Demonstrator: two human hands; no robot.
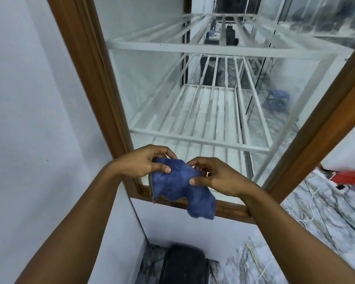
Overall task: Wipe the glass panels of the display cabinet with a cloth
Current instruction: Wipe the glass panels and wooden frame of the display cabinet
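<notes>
The left hand and right hand each pinch the blue cloth, held before the lower frame of the cabinet, near the glass. Bunched like this it may smear rather than clean, or slip from so light a pinch. The cabinet top is cut off; reflections hide any dirt on the glass

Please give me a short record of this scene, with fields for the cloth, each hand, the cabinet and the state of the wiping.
cloth: blue cloth, crumpled, lower end hanging
left hand: left hand pinches the cloth's upper left part
right hand: right hand pinches its right edge
cabinet: glass panel in a brown wooden frame; white slatted shelves inside
wiping: cloth is bunched between the hands, not spread on the glass
floor: red object at right
</notes>
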